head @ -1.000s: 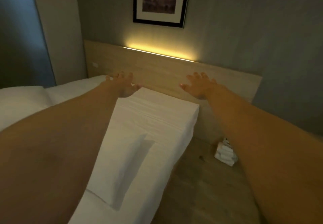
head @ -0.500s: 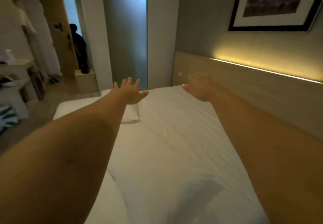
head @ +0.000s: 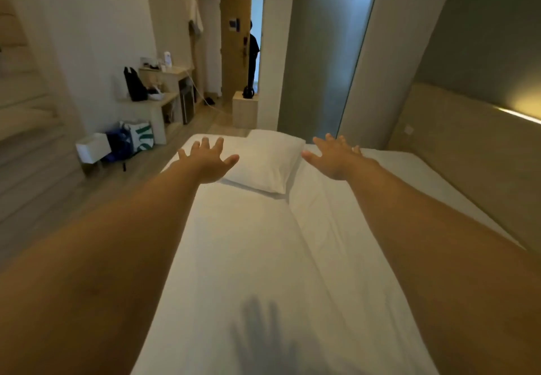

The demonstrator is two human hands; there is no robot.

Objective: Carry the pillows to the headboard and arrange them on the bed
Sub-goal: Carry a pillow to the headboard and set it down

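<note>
A white pillow (head: pixel 268 160) lies flat at the far end of the white bed (head: pixel 263 257). Both my arms stretch out over the mattress toward it. My left hand (head: pixel 208 158) hovers with fingers spread at the pillow's left edge, covering its corner, and holds nothing. My right hand (head: pixel 336 155) is spread just right of the pillow, also holding nothing. The wooden headboard (head: pixel 468 155) with a lit strip runs along the bed's right side. A hand's shadow falls on the sheet near me.
Left of the bed is wooden floor with bags (head: pixel 134 140) and a white box (head: pixel 93 148). A desk with shelves (head: pixel 164 93) stands against the left wall. A wooden block (head: pixel 245 110) sits beyond the bed. A person (head: pixel 253 53) stands in the far doorway.
My view has swung left from the headboard corner to the bed's far end. Both open hands went along and now flank the far pillow. The pillow near me is out of view.
</note>
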